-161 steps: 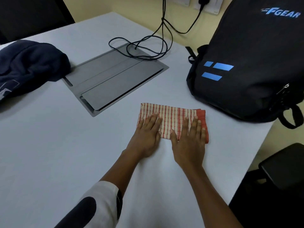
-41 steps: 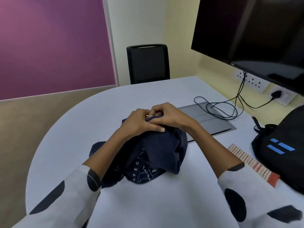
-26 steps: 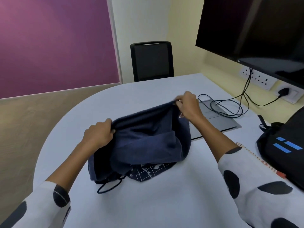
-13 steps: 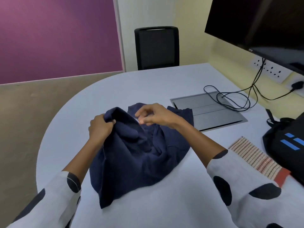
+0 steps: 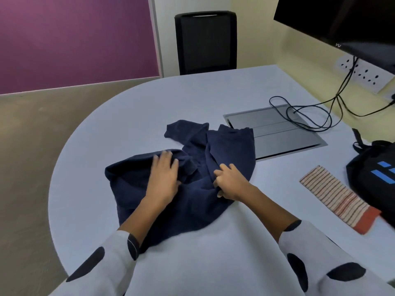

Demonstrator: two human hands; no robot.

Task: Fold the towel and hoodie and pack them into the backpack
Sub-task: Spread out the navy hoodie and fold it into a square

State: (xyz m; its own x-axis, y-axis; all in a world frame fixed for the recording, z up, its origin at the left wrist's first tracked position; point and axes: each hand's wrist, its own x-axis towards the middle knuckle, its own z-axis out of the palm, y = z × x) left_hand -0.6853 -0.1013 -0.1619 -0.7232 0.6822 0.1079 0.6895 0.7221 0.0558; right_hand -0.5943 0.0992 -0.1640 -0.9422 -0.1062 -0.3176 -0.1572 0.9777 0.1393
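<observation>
Navy hoodie (image 5: 192,201) (crumpled) lies under left hand (image 5: 163,181); right hand (image 5: 232,184) pinches it.

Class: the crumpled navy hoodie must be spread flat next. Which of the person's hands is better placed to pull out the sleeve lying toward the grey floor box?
Probably the right hand: it already pinches the navy hoodie below that sleeve, while the left hand presses flat farther away.

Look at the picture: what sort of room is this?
Probably an office meeting room: a large rounded pale table with a grey flip-up cable box set into it, a big black wall screen above white sockets, and a black office chair.
</observation>
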